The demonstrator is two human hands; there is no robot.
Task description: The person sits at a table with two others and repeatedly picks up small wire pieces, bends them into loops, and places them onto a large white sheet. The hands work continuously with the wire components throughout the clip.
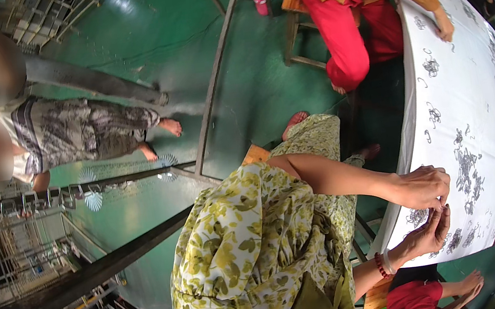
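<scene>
My left hand (422,187), the upper one in the view, reaches over the table edge with its fingertips pinched together. My right hand (428,235), with a dark red bead bracelet and a pale bangle at the wrist, meets it in a pinch. Both sets of fingertips close around one tiny spot. Whatever lies between them is too small to make out. Beneath and around the hands is a white-covered table (416,150). On it lie small dark curled pieces, including a loose pile (417,216) by my hands, a long scatter (467,168) beyond, and another pile (455,238) near my right hand.
A person in red trousers (336,22) sits at the same table, one hand (444,25) on its surface. Another person in red (414,303) is at the bottom. Someone stands barefoot at the left. A metal frame (216,89) and a wooden stool (296,30) stand on the green floor.
</scene>
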